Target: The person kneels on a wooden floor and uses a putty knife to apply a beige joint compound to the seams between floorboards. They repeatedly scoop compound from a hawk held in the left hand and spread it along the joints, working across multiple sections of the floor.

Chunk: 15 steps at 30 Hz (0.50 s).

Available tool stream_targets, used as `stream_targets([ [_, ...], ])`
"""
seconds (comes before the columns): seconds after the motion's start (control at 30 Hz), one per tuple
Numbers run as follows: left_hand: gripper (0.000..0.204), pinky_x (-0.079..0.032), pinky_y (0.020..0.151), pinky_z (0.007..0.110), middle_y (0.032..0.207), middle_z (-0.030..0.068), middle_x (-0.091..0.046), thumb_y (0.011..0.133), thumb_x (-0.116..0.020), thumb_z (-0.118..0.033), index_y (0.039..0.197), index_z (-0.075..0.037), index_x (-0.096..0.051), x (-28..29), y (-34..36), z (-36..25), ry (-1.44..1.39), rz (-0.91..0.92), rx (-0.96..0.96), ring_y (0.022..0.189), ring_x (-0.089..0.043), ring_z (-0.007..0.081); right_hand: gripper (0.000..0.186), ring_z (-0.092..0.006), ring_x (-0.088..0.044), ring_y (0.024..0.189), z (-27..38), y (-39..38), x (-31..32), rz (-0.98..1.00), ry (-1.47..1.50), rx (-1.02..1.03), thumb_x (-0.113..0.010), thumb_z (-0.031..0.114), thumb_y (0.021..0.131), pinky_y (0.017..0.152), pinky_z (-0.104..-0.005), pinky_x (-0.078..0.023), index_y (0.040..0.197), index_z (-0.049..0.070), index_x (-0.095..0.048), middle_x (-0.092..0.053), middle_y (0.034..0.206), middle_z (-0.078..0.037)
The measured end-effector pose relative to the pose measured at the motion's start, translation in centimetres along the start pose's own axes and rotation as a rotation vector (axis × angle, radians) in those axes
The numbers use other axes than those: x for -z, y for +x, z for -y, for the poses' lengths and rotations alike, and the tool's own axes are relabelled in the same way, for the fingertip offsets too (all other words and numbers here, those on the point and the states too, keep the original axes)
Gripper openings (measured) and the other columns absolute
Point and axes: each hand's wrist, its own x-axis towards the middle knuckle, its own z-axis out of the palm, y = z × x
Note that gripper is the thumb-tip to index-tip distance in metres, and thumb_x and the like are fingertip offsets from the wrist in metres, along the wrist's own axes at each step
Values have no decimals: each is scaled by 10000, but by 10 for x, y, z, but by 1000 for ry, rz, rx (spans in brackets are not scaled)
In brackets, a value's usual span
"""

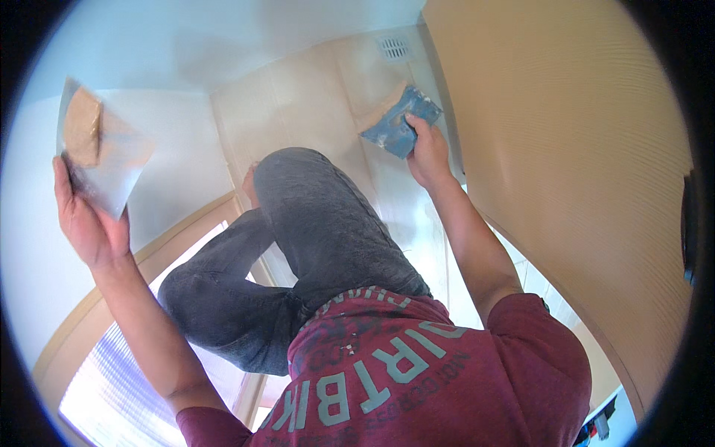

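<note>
My left hand (91, 227) is closed on the lower edge of a thin, flat metal plate (115, 186), which is tilted up at the left. A thick lump of tan putty (82, 130) sticks to the plate's upper part, with a thinner smear beside it. My right hand (430, 155) grips a blue putty scraper (398, 132), the thumb pressed on its face. Whitish residue marks the blue surface, and tan putty lies along its far edge. The scraper is up in front of a pale, streaked wall (313, 97); whether its edge touches the wall I cannot tell.
A large tan wood-grained panel (566, 149) stands close along the right, with a dark fitting (689, 227) at its edge. A white vent grille (393, 49) is set high in the wall. My bent legs (320, 216) fill the middle. At lower left is a wood-framed window (119, 380).
</note>
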Motion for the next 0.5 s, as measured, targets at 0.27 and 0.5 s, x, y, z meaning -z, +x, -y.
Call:
stream_targets([
  [0.27,492,-350,1201,466,1471,164,-511,1134,-391,-346,1472,8,-434,-78,11,10,17,-112,-49,1390,-475,267,351,-264,-658,1116,58,-25,-100,246,322,-172,-588,170,995,998,-434,-526,1303,3,-559,-661,1228,-123],
  [0.5,535,-384,1176,458,1501,153,-475,1141,-333,-370,1534,-7,-332,-107,20,66,51,25,-38,1402,-469,265,269,-198,-708,933,80,-48,-105,243,421,-276,-604,234,983,658,-367,-534,1220,107,-614,-722,1071,-41],
])
